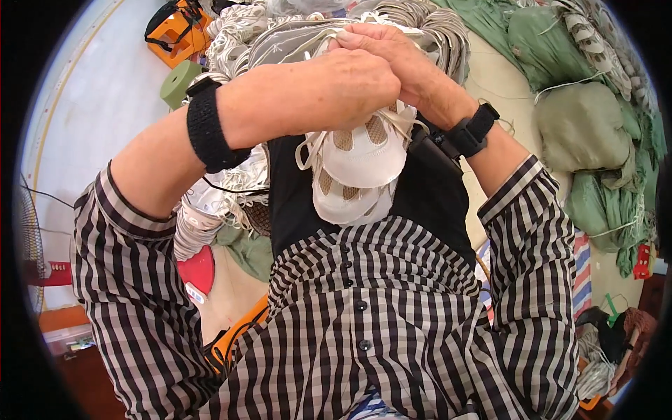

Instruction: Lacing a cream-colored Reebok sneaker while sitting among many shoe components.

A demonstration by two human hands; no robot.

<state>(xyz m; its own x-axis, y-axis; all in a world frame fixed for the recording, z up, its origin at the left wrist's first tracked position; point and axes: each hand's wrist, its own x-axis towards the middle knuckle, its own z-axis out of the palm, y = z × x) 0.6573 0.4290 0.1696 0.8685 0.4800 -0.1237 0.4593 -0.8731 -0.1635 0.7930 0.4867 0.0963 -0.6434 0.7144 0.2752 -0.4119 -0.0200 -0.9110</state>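
Two white shoe uppers [360, 159] with tan mesh panels lie one over the other on my lap, toes toward me. Loose laces hang from their sides. Over the top one, my left hand [358, 87] is closed, knuckles up, its fingertips hidden. My right hand [399, 61] reaches across from the right and touches it, thumb and fingers pinched at a white lace [318, 38] beyond the left hand. Both hands are close together, and they cover the middle of the top upper. Whatever the left fingers hold is hidden.
Bundled shoe uppers [448, 31] and laces are heaped ahead of my hands. At left are a green cone [180, 84], an orange holder [178, 35] and stacked white uppers [199, 227]. Green sacks [584, 126] line the right side. Black cloth [437, 192] covers my lap.
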